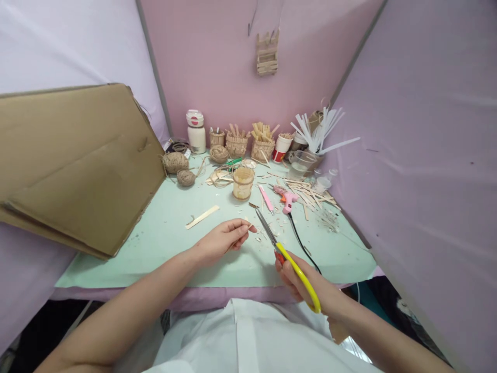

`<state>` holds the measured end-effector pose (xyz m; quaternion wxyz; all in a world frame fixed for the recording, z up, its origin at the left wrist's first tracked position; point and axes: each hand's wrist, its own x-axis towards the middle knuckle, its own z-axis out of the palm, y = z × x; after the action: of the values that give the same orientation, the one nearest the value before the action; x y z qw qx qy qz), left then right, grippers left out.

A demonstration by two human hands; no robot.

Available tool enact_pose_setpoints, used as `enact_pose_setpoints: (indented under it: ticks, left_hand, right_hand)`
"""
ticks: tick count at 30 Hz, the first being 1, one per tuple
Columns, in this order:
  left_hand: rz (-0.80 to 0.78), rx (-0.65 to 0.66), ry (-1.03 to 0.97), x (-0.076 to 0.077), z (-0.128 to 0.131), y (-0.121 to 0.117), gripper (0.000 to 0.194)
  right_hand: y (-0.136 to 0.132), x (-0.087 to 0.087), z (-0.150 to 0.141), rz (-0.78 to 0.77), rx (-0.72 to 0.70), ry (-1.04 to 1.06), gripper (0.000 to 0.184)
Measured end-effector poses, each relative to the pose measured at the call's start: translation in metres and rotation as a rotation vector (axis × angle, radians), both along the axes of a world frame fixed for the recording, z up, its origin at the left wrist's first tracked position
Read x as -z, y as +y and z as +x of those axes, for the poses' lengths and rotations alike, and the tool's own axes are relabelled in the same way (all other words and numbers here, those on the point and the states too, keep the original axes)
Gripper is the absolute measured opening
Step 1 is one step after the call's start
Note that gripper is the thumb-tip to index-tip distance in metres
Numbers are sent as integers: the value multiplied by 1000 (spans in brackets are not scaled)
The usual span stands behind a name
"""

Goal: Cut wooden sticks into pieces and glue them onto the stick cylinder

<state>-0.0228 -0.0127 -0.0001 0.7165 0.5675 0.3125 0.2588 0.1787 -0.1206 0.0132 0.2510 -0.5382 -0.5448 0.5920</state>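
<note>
My right hand (301, 282) grips yellow-handled scissors (285, 254), whose blades point up and left over the pale green mat (163, 243). My left hand (225, 239) is pinched on a small piece of wooden stick, its tip just left of the blades. Small wood chips lie on the mat under the blades. A loose flat wooden stick (202, 217) lies to the left of my left hand.
A big cardboard sheet (77, 160) leans at left. Behind stand twine balls (175, 162), a stick-covered jar (243, 183), stick baskets (262, 142), a white bottle (196, 132), a pink glue gun (286, 198) with black cord, a pink knife (266, 198), and scattered sticks (310, 194).
</note>
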Motion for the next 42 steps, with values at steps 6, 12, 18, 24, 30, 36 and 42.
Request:
enact_pose_setpoints:
  ticks: [6, 12, 18, 24, 30, 36, 42]
  left_hand:
    - [-1, -64, -36, 2, 9, -6, 38]
    - [69, -174, 56, 0, 12, -11, 38]
    - [78, -229, 21, -5, 16, -17, 28]
    - [22, -231, -5, -7, 19, -21, 23]
    - [12, -236, -25, -4, 21, -21, 22]
    - [14, -239, -27, -1, 23, -22, 23]
    - [14, -240, -22, -2, 24, -23, 23]
  right_hand:
    - [3, 3, -9, 34, 63, -16, 50]
    - [3, 0, -11, 83, 32, -43, 39]
    - [3, 5, -11, 105, 19, -44, 26]
    - [1, 8, -13, 74, 3, -4, 27]
    - [-2, 7, -15, 78, 0, -28, 32]
    - [-1, 5, -16, 58, 1, -28, 33]
    - [-2, 8, -14, 80, 7, -60, 31]
